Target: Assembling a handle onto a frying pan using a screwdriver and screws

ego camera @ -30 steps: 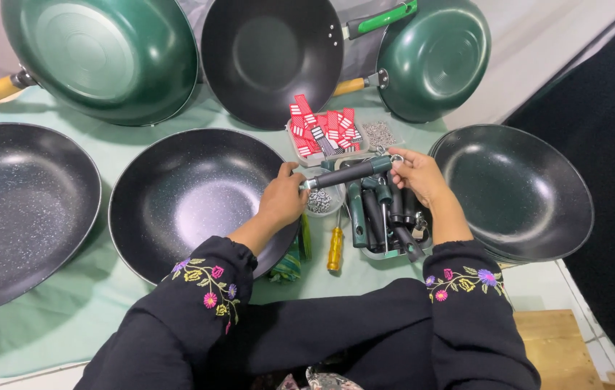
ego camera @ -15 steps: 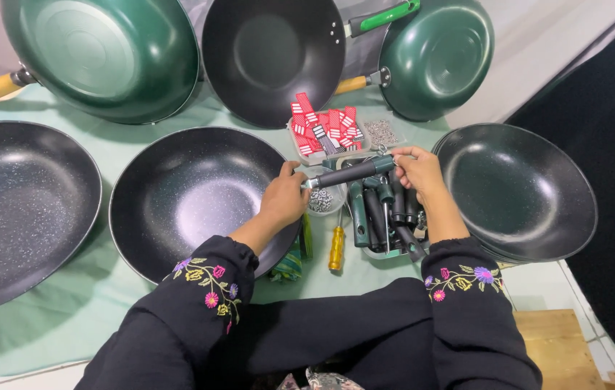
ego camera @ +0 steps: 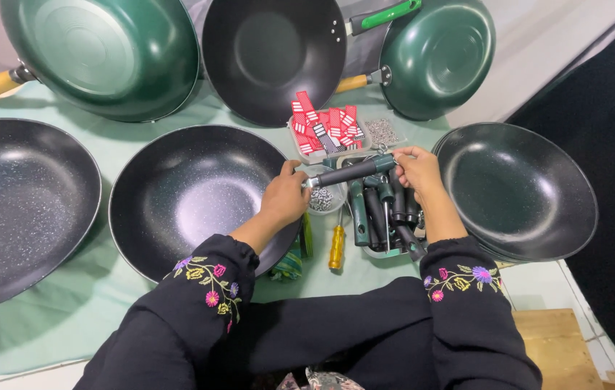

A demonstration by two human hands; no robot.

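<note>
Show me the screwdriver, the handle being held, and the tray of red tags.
Screwdriver [ego camera: 336, 248]: head view, on its yellow grip.
Pan handle [ego camera: 354, 172]: head view, mid-shaft between the hands.
Tray of red tags [ego camera: 325, 130]: head view, on the red tags.

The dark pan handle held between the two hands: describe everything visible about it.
The pan handle is a slim dark green-black bar with a silvery metal end on its left. It looks like plastic over metal. It lies nearly level, tilted slightly up to the right, above a small bowl of screws and a pile of similar handles. The left hand meets its metal end with its fingers; the right hand grips its other end.
</note>
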